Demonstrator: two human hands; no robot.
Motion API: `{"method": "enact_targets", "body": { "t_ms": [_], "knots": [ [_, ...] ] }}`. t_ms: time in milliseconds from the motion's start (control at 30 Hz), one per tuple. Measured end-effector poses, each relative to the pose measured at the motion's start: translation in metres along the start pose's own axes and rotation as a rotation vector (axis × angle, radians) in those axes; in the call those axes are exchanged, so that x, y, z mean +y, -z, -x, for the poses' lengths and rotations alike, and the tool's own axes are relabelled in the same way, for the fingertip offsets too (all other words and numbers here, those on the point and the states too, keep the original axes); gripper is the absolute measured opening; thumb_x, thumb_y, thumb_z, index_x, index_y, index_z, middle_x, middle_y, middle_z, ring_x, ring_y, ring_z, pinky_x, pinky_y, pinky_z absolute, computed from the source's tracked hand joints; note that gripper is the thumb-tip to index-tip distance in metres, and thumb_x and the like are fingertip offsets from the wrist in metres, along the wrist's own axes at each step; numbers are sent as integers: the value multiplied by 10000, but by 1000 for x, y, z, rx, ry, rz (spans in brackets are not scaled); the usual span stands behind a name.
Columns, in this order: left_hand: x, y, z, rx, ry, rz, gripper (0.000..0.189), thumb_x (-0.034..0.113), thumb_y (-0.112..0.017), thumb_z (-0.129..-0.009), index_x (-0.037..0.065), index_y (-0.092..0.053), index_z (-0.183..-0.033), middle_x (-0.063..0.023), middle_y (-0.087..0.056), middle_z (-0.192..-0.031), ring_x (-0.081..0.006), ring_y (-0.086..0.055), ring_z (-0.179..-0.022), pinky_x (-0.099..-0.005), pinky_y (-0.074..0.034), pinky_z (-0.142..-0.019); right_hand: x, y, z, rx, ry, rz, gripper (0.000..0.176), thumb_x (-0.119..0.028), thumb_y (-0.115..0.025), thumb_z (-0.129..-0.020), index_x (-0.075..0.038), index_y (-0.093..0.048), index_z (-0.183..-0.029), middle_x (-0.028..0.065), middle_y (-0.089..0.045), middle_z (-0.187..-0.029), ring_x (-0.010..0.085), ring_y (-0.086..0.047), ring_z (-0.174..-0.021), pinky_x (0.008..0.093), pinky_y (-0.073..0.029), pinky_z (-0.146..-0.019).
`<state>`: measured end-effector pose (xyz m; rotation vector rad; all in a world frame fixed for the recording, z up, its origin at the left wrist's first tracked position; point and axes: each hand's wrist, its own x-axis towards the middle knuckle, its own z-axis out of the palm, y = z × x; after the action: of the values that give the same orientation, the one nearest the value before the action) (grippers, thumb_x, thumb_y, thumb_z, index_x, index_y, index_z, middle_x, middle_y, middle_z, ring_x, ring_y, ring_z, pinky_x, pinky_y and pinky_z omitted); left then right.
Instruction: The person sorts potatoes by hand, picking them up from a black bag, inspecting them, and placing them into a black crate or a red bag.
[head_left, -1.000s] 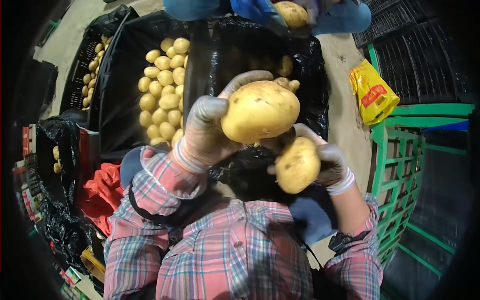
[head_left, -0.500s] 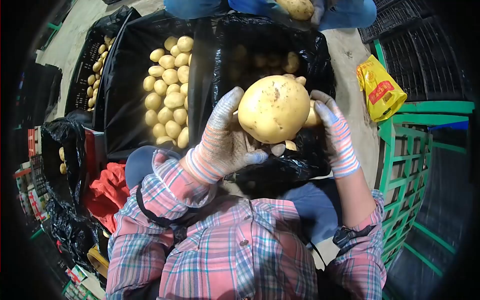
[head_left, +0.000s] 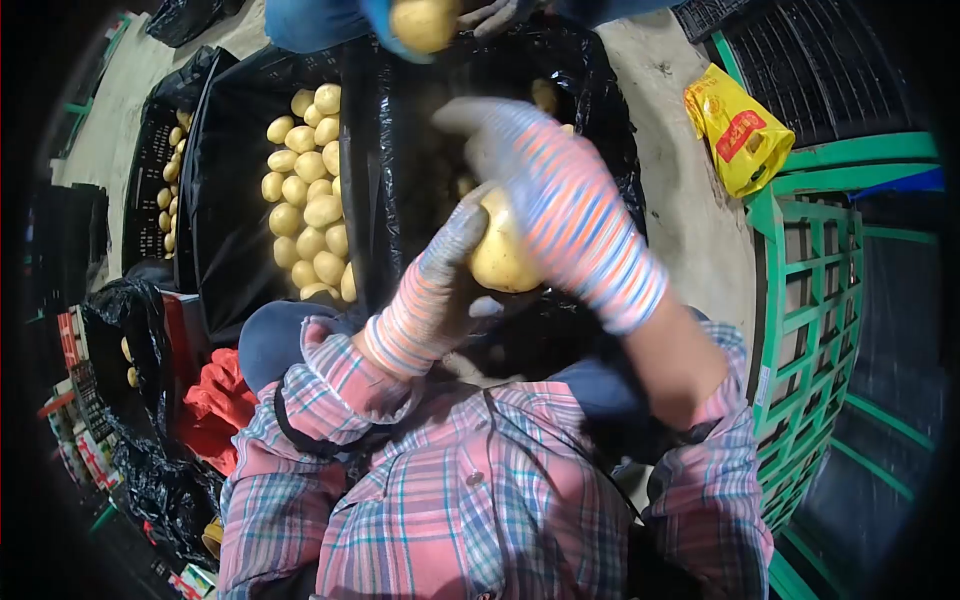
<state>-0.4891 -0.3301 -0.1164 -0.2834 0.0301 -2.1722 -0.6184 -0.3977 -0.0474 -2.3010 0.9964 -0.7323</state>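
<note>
My left hand (head_left: 435, 265), in a striped knit glove with greyish fingertips, is closed around a large pale potato (head_left: 500, 252). Above and partly in front of that potato, my right hand (head_left: 560, 190) reaches across to the left in the same kind of glove. Motion smears its fingers, so whether they hold anything does not show. Beneath both hands lies a crate lined with black plastic (head_left: 610, 130), its contents mostly hidden in shadow. A second black-lined crate (head_left: 235, 180) stands to its left, with many clean-looking potatoes (head_left: 310, 205) piled along its right side.
Across the crates, another person's gloved hand holds a potato (head_left: 425, 22). At far left is a further potato crate (head_left: 150, 180). A red cloth (head_left: 212, 405) and black plastic bag (head_left: 130, 330) lie at lower left. On the right are a yellow bag (head_left: 742, 130) and green crate (head_left: 810, 340).
My right hand has swung left and up over the potato, away from its right side. The potato stays in my left hand. The other person's potato has shifted left, as has the whole view.
</note>
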Motion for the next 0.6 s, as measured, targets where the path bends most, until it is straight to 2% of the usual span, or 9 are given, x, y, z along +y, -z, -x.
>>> {"method": "enact_targets", "body": {
  "t_ms": [33, 67, 133, 233, 333, 400, 467, 533, 600],
  "knots": [
    [6, 0, 7, 335, 92, -397, 634, 464, -569, -882, 89, -388, -1359, -107, -526, -1221, -215, -560, -1043, -355, -506, -836, 58, -15, 0, 217, 174, 113, 293, -145, -493, -866, -27, -593, -1115, 161, -619, -1036, 314, -626, -909, 340, -505, -834],
    [6, -3, 7, 356, 104, -394, 637, 462, -571, -880, 87, -386, -1361, -108, -525, -1224, -219, -560, -1047, -359, -511, -832, 68, -8, -8, 178, -157, 0, 306, -128, -455, -904, -8, -554, -1168, 171, -619, -1050, 284, -633, -923, 335, -500, -841],
    [4, -12, 6, 403, 62, -448, 658, 459, -585, -868, 83, -376, -1366, -115, -512, -1243, -226, -554, -1072, -365, -508, -847, 72, -1, 4, 299, -229, -107, 324, -157, -447, -926, -15, -531, -1205, 179, -621, -1054, 259, -634, -936, 337, -498, -848],
    [-4, -11, 3, 457, -99, -891, 708, 447, -632, -832, 78, -363, -1373, -122, -482, -1276, -232, -528, -1128, -376, -484, -896, -8, -1, 2, 227, 148, 97, 331, -142, -538, -855, -48, -573, -1170, 143, -635, -997, 253, -626, -942, 351, -488, -841],
    [0, -24, 7, 401, -71, -949, 882, 321, -793, -681, 72, -331, -1390, -127, -398, -1370, -273, -380, -1295, -423, -362, -1050, 26, -8, 9, 241, 47, -168, 262, -118, -500, -877, -43, -610, -1103, 174, -612, -1061, 313, -596, -992, 355, -470, -895],
    [-2, -14, 5, 87, -219, -1055, 908, 289, -812, -655, 67, -325, -1389, -148, -394, -1378, -301, -409, -1278, -426, -353, -1060, 86, -10, 12, 177, -77, 196, 275, -119, -467, -906, -21, -592, -1131, 175, -612, -1068, 317, -590, -1006, 357, -466, -909],
    [-6, -27, 1, 121, -263, -1015, 977, 283, -829, -630, 69, -288, -1415, -169, -384, -1391, -308, -402, -1296, -432, -345, -1067, 55, 8, 14, 156, -385, -605, 473, -407, -415, -972, -15, -568, -1188, 107, -620, -1061, 208, -589, -980, 304, -469, -865],
    [1, -31, -1, 132, -232, -1123, 1064, 266, -846, -608, 72, -222, -1448, -175, -345, -1425, -303, -350, -1336, -429, -329, -1076, 20, 14, 16, 196, -493, -801, 555, -489, -381, -968, -16, -574, -1184, 71, -612, -1047, 128, -561, -940, 266, -454, -850],
    [5, -28, -2, 92, -201, -1197, 1148, 238, -863, -589, 72, -154, -1476, -180, -303, -1460, -294, -301, -1370, -422, -312, -1086, 12, 7, 22, 244, -186, -452, 522, -455, -382, -977, -14, -579, -1177, 60, -609, -1037, 91, -543, -903, 249, -447, -838]
  ]
}}
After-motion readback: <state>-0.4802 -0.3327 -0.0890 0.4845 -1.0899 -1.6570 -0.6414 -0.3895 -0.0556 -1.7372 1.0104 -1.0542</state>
